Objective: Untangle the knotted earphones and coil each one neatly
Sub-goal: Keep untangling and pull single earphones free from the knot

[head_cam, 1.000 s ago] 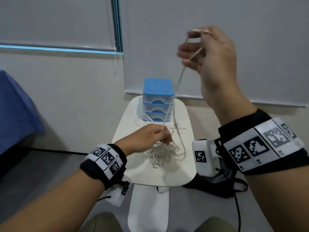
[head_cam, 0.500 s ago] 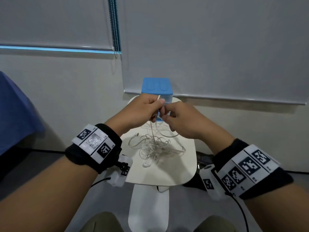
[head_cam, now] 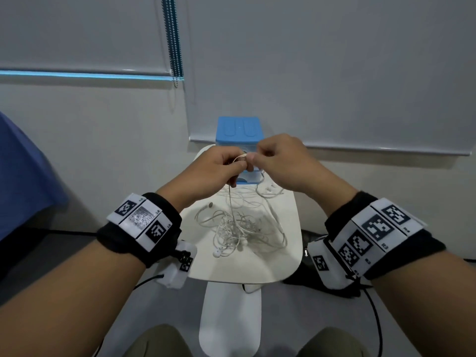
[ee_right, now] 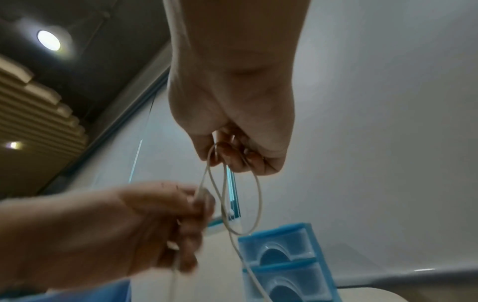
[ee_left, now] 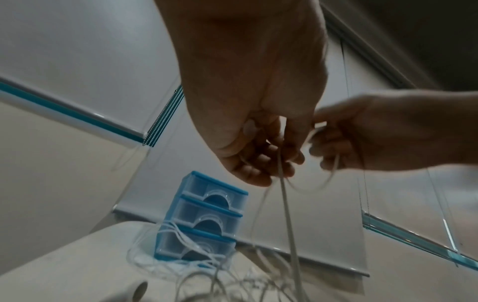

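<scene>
**Both hands pinch one cord above the tangle**

The left hand (head_cam: 216, 167) and right hand (head_cam: 280, 161) meet fingertip to fingertip in the air above the far end of the desk (head_cam: 291, 253). Each grip is clenched on the same white cord (head_cam: 240, 157): the left pinches it between thumb and forefinger, the right likewise just beside it, with only a short arc of cord showing between them. In the right wrist view the cord (ee_right: 256, 196) makes a loose loop below the right fingers and crosses toward the left hand (ee_right: 160, 220). From the left hand a strand drops straight down (ee_left: 287, 214) to the earphones (head_cam: 242, 228), a knotted heap of white cords lying near the middle of the desk. An earbud (head_cam: 217, 252) sticks out at the heap's near edge. More cord lies by the foot of the drawers (head_cam: 239, 132), a small blue unit of three clear drawers standing at the far end of the desk, partly hidden behind the hands. Both wrists wear black bands with printed markers.
</scene>
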{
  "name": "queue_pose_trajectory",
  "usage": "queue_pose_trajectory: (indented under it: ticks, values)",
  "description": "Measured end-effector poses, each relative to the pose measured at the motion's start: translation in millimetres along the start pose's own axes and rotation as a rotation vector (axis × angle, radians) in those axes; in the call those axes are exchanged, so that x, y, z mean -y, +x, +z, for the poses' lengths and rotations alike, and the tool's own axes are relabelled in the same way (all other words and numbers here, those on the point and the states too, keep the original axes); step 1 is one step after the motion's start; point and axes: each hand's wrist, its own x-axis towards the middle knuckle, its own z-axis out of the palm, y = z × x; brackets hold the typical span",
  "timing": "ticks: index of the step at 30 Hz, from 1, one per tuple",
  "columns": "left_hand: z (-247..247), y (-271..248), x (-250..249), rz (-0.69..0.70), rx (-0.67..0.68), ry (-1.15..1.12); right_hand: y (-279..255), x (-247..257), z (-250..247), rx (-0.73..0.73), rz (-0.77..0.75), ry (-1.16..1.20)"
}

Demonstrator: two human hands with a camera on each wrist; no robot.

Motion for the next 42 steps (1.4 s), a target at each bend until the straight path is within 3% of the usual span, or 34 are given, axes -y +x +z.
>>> queue_pose_trajectory:
  ticks: [2,7,11,17,21,26,31,37,42]
  values:
    - [4,-1,8,-0.034,0.011,-0.041,2,4,-1,-0.104,-0.03,0.127]
    - [20,-4,31,-0.108,0.189,0.07,16,34,-22,-0.378,-0.144,0.493]
    - [25,-8,47,-0.11,0.166,0.16,19,51,-45,-0.624,-0.259,0.688]
    - [25,-16,61,-0.117,0.193,0.185,15,44,-74,-0.934,-0.358,0.724]
    - [27,-16,62,-0.073,0.213,0.196,13,36,-78,-0.967,-0.323,0.67]
    - [36,-15,56,0.008,0.31,0.39,10,31,-75,-0.953,-0.328,0.592]
    - [44,-6,65,-0.093,0.375,0.643,8,24,-78,-0.929,-0.305,0.568]
    - [37,-9,76,-0.135,0.289,0.614,4,6,-73,-0.845,-0.207,0.671]
    - [20,-16,88,-0.244,0.219,0.634,4,-9,-40,-0.684,-0.062,0.697]
